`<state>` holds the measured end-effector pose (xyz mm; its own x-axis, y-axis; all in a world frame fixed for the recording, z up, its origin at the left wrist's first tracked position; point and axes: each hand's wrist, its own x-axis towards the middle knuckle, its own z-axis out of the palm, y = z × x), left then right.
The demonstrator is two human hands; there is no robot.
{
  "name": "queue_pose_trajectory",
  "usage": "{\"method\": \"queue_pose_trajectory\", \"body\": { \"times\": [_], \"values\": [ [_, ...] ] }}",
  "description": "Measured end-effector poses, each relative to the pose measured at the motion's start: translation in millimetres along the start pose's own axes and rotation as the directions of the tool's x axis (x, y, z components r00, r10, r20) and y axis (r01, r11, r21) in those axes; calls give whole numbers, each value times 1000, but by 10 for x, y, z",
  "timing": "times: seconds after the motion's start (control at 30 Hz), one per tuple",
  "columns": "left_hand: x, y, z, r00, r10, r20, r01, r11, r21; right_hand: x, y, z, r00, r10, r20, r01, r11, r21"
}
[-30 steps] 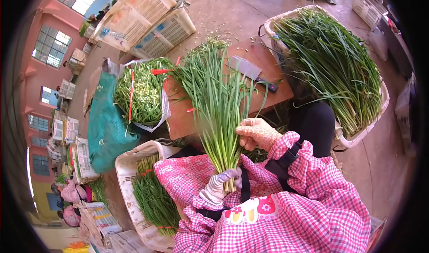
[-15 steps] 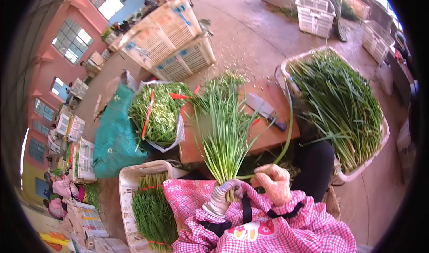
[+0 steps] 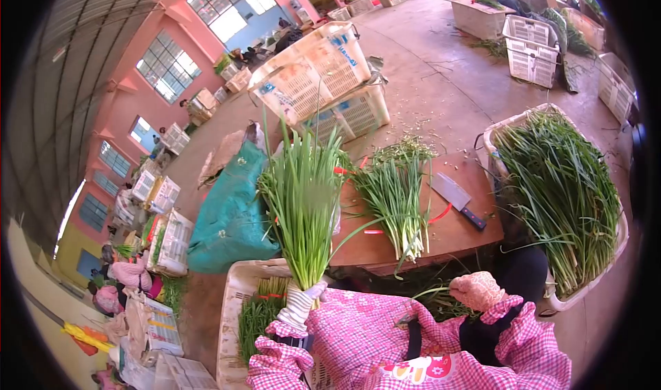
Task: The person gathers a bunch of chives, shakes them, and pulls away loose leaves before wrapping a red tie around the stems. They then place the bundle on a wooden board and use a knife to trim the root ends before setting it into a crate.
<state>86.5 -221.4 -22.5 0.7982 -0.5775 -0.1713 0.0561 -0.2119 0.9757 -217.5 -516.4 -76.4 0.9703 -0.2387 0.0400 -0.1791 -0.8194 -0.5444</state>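
Note:
A fanned bunch of long green stalks (image 3: 299, 211) stands upright in my left hand (image 3: 301, 304), whose gloved fingers wrap round its lower end, above the left crate. My right hand (image 3: 477, 291), also gloved, is closed near my lap, with a thin pale green stalk (image 3: 432, 291) reaching from its fingers. On the brown board (image 3: 358, 252) in front lies another bunch of green stalks (image 3: 399, 197), its pale ends towards me. A knife (image 3: 458, 200) with a dark handle rests to the right of that bunch, beside a red strip (image 3: 441, 213).
A white crate of loose green stalks (image 3: 558, 197) stands at the right. The left crate (image 3: 231, 321) holds tied bunches. Behind the teal sack (image 3: 234, 211) are stacked crates (image 3: 310, 73). Several people sit among crates at the far left.
My left hand has moved left with its bunch, uncovering the bunch on the board. My right hand has moved away to the right. The view has shifted.

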Motion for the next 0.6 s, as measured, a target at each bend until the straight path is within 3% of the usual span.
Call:
{"method": "queue_pose_trajectory", "body": {
  "times": [0.03,0.1,0.13,0.2,0.27,0.3,0.33,0.43,0.6],
  "values": [
    [-48,12,-53,1000,14,-11,-14,1000,-17,33,-36,-33,1000,-3,-2,3,1000,6],
    [-115,50,-128,999,31,-22,-32,999,-32,110,-166,-172,965,119,233,-70,975,-210],
    [-159,4,-190,1000,16,10,-16,999,-39,166,-219,-229,965,118,233,-68,975,-209],
    [-279,-70,-216,999,-13,41,15,999,-46,255,-369,-340,996,-27,-90,40,989,143],
    [-406,-66,-128,996,-85,13,85,996,-21,388,-627,-569,987,-58,-148,90,973,215],
    [-445,-78,-94,995,-81,64,83,996,-38,437,-747,-649,991,14,-136,60,851,522],
    [-478,-73,-43,994,-82,67,84,996,-36,499,-858,-721,991,81,-103,28,635,772],
    [-581,-84,168,981,-179,80,183,982,-43,710,-1117,-898,995,71,-77,65,159,985],
    [-678,-56,468,956,-225,188,243,967,-78,1248,-1209,-1149,960,257,-110,63,183,981]
  ]
}}
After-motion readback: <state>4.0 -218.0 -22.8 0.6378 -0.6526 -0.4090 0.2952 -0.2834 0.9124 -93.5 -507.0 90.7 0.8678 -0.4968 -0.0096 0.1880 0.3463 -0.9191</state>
